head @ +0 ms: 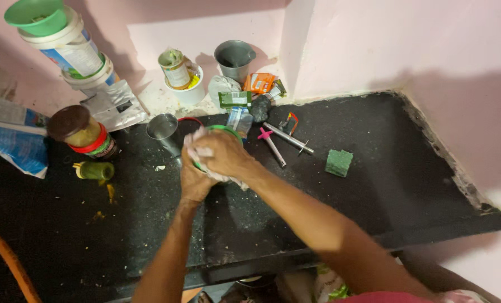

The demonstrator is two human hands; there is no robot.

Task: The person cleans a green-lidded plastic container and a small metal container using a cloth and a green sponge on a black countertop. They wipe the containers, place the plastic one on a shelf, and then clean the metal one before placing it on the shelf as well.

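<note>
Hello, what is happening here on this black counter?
A person stands at a black counter and works with both hands close together. The right hand presses a white cloth on a green-rimmed container, while the left hand grips it from the side. Most of the container is hidden. Nearby lie a steel cup, a brown-lidded jar, a small green bottle on its side, a green sponge and a lighter.

left hand, right hand, fingers curled, pressed together
</note>
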